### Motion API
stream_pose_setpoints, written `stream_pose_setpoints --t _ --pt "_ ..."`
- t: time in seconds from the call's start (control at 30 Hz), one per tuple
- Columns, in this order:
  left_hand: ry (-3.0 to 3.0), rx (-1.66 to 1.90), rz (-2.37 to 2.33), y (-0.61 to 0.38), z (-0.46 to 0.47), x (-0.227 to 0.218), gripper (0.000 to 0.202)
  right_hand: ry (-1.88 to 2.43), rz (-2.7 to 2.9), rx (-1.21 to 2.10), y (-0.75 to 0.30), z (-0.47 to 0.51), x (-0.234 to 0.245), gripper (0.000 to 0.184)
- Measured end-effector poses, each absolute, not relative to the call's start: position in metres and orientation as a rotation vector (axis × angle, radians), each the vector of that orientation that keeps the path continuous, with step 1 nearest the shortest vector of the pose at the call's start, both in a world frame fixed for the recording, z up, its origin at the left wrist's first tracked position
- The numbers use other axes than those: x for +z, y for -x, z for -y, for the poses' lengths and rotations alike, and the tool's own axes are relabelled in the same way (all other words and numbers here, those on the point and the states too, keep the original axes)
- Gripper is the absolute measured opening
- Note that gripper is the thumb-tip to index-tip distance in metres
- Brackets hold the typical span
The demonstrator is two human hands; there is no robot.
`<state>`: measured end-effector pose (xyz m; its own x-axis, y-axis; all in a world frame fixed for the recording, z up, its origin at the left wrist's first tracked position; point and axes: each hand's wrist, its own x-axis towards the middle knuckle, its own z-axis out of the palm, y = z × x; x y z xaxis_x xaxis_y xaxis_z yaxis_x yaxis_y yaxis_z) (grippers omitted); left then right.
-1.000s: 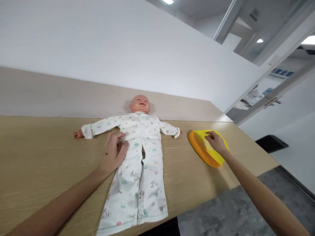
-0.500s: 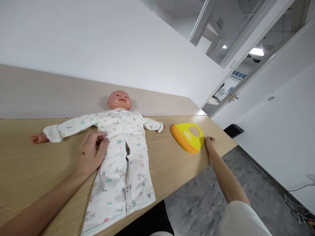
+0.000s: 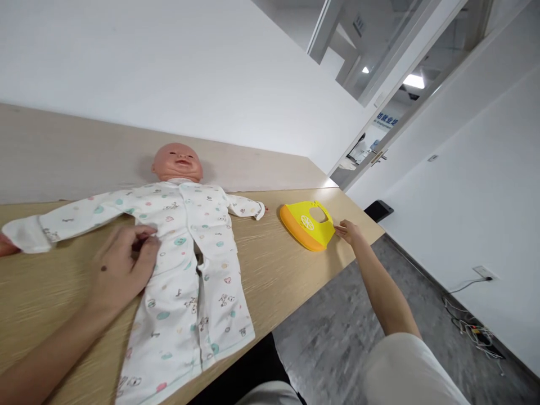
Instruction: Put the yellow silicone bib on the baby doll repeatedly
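We rest our open left hand (image 3: 124, 269) on the doll's romper (image 3: 206, 242); our right hand (image 3: 346, 230) touches the yellow bib (image 3: 304, 223) by the table (image 3: 274, 267)'s right edge, grip unclear.

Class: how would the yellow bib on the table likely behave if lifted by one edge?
The bib keeps a raised, curved orange lip, so it probably flexes rather than droops. It looks thin, so likely light. Pushed, it may slide on the smooth table.

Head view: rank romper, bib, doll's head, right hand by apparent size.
1. romper, by far the largest.
2-3. bib and doll's head look about alike, so they are not ranked.
4. right hand, the smallest.
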<state>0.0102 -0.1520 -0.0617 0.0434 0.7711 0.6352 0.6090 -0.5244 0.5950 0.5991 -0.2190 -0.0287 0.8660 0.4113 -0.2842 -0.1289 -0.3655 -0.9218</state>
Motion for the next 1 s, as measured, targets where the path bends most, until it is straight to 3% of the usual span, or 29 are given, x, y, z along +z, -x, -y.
stream_pose_setpoints --t 0.37,0.63,1.0 --pt "-2.083 1.439 -1.45 -0.009 0.152 -0.065 0.015 1.636 0.211 0.694 -0.586 0.237 -0.039 0.016" --pt "-2.079 1.48 -1.417 -0.011 0.153 -0.064 0.017 1.467 0.321 0.937 -0.595 0.25 -0.036 0.041" --pt "-2.097 1.454 -1.407 -0.009 0.154 -0.066 0.009 1.47 0.39 0.988 -0.57 0.214 -0.041 0.023"
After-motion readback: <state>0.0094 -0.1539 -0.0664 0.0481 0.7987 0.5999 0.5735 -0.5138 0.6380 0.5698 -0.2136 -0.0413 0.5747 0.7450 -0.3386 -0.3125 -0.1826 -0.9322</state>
